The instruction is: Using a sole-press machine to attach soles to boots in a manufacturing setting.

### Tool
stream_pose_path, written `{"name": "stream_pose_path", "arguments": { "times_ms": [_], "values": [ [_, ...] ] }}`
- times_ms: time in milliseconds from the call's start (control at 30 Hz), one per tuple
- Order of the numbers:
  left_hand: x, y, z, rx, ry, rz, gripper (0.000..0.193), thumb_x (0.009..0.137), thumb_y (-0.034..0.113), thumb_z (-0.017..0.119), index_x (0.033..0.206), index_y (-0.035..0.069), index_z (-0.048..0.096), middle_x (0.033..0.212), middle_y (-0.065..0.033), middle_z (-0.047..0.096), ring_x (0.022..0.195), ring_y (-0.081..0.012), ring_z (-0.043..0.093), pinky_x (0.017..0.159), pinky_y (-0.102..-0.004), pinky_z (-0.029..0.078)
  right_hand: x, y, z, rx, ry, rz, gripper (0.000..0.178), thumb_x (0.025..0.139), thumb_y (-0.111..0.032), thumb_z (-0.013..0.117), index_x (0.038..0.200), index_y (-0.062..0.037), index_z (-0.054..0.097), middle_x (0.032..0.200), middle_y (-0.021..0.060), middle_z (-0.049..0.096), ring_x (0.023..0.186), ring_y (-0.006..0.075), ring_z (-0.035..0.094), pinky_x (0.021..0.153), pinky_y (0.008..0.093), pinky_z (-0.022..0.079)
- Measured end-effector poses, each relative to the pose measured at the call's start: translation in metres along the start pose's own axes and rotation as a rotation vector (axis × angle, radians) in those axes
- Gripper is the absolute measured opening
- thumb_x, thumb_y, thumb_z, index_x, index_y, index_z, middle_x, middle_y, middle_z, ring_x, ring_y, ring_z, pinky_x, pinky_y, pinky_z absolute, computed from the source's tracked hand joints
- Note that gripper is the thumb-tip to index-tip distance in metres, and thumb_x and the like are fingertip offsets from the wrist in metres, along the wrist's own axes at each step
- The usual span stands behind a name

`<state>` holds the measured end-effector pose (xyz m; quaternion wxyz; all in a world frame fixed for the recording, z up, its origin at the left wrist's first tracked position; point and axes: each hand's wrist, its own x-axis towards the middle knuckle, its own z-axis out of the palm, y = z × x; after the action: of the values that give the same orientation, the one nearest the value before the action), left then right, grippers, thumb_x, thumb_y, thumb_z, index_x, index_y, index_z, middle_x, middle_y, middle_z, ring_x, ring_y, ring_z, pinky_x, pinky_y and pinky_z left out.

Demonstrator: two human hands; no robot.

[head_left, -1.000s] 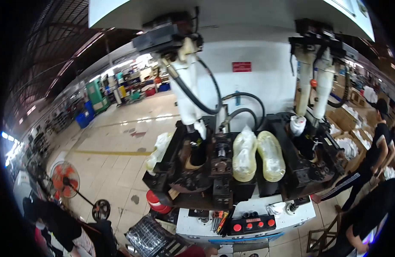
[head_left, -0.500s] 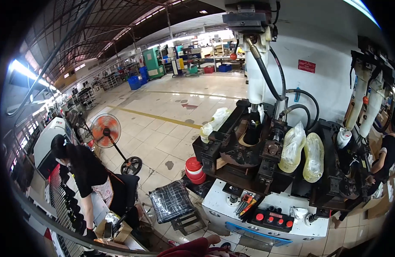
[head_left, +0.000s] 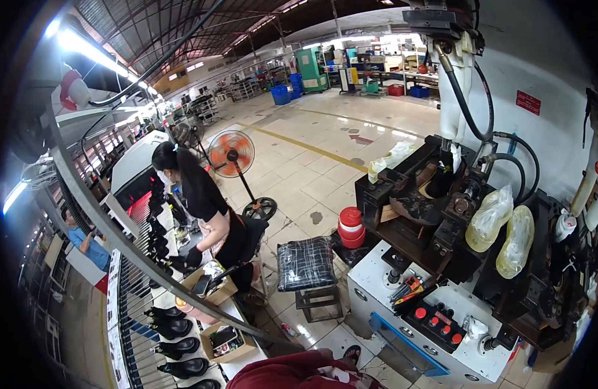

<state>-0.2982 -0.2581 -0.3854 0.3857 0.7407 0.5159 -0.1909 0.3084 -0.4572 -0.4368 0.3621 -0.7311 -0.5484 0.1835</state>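
Note:
Neither my left hand nor my right hand shows. A dark red garment (head_left: 292, 375) of mine fills the lower edge, with a sandalled foot (head_left: 352, 354) beside it. To the right stands a white-based press machine (head_left: 370, 280) with dark metal clamps (head_left: 412, 201) and a panel of red buttons (head_left: 435, 321). Two yellowish shoe-shaped pieces in clear plastic (head_left: 490, 217) rest on the machine. Hand tools with orange handles (head_left: 409, 288) lie on its base. At the lower left, black shoes (head_left: 175, 348) line a roller conveyor (head_left: 127, 324).
A stool with a black wrapped cushion (head_left: 305, 264) and a red drinks cooler (head_left: 351, 227) stand before the machine. A co-worker in black (head_left: 205, 201) bends over the conveyor. A curved metal rail (head_left: 140, 259) crosses the left. Beyond stands an orange fan (head_left: 231, 154). Open cardboard boxes (head_left: 231, 347) sit beside the shoes.
My view has swung left, so the machine and stool sit farther right. The shoe-lined conveyor now shows more fully. The co-worker's arm has moved up along the conveyor.

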Motion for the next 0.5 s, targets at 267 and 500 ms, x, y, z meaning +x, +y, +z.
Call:
{"name": "stream_pose_path", "arguments": {
  "times_ms": [267, 500],
  "values": [
    [-0.016, 0.043, -0.016, -0.128, 0.175, 0.069, 0.027, 0.079, 0.02, 0.066, 0.094, -0.001, 0.072, 0.096, -0.0242, 0.07, 0.093, -0.0392, 0.07, 0.082, -0.044, 0.057, 0.036, -0.036, -0.021, -0.41, -0.465, -0.212, 0.02, 0.097, -0.025, 0.052, 0.099, -0.0137, 0.07, 0.09, 0.0122, 0.072, 0.081, 0.0297, 0.066, 0.071, 0.0466, 0.056],
    [-0.006, 0.013, 0.0, -0.339, 0.063, -0.305, 0.045, 0.086, 0.033, 0.057, 0.114, 0.001, 0.07, 0.12, -0.0234, 0.068, 0.112, -0.0377, 0.066, 0.096, -0.046, 0.052, 0.045, -0.062, 0.058, -0.677, -0.784, -0.296, 0.019, 0.096, -0.022, 0.054, 0.097, -0.0144, 0.071, 0.093, 0.0144, 0.073, 0.085, 0.0312, 0.069, 0.07, 0.0477, 0.056]
  ]
}}
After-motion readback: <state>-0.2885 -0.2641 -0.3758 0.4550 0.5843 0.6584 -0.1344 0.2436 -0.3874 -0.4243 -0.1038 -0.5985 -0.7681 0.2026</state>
